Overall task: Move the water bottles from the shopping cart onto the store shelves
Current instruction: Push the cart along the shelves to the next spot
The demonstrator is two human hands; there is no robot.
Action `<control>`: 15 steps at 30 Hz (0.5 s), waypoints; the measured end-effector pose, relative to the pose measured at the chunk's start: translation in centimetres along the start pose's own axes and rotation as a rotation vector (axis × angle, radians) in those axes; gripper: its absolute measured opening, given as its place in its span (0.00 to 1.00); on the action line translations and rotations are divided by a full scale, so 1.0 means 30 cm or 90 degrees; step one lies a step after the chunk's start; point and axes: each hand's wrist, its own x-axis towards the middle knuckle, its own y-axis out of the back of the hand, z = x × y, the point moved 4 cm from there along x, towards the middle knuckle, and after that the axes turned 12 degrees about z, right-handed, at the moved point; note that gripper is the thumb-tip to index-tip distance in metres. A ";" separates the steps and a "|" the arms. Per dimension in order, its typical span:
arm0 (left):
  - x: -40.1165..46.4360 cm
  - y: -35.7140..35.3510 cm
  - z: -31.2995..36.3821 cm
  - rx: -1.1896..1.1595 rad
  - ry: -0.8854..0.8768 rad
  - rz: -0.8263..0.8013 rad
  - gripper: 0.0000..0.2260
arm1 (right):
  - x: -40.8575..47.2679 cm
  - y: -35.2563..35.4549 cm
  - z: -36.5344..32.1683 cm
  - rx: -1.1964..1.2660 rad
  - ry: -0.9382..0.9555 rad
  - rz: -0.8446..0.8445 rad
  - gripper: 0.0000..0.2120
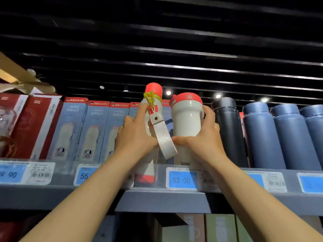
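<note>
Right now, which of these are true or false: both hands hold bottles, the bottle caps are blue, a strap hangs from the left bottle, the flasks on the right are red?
1. Each hand holds a bottle: true, left hand on the left bottle, right hand on the right bottle.
2. Bottle caps are blue: false, red.
3. A strap hangs from the left bottle: true.
4. The flasks on the right are red: false, dark blue.

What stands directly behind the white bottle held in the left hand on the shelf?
Behind the left-hand bottle, blue boxes line the shelf, with one box top showing beside its cap. The left hand and bottle cover the rest there.
</note>
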 end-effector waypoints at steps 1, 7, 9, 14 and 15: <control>-0.003 0.002 -0.003 0.007 0.004 -0.006 0.42 | -0.002 -0.001 0.000 -0.008 -0.006 -0.007 0.53; -0.027 0.051 -0.008 0.072 0.004 0.000 0.45 | -0.013 -0.004 -0.006 -0.034 -0.013 -0.030 0.54; -0.041 0.062 -0.003 0.089 -0.019 0.001 0.45 | -0.016 -0.003 -0.010 -0.047 -0.009 -0.030 0.53; -0.067 0.078 -0.010 0.116 -0.027 -0.055 0.51 | -0.022 0.001 -0.019 -0.074 -0.006 -0.015 0.54; -0.070 0.089 -0.019 0.081 -0.009 -0.075 0.53 | -0.021 0.003 -0.019 -0.073 -0.010 -0.011 0.54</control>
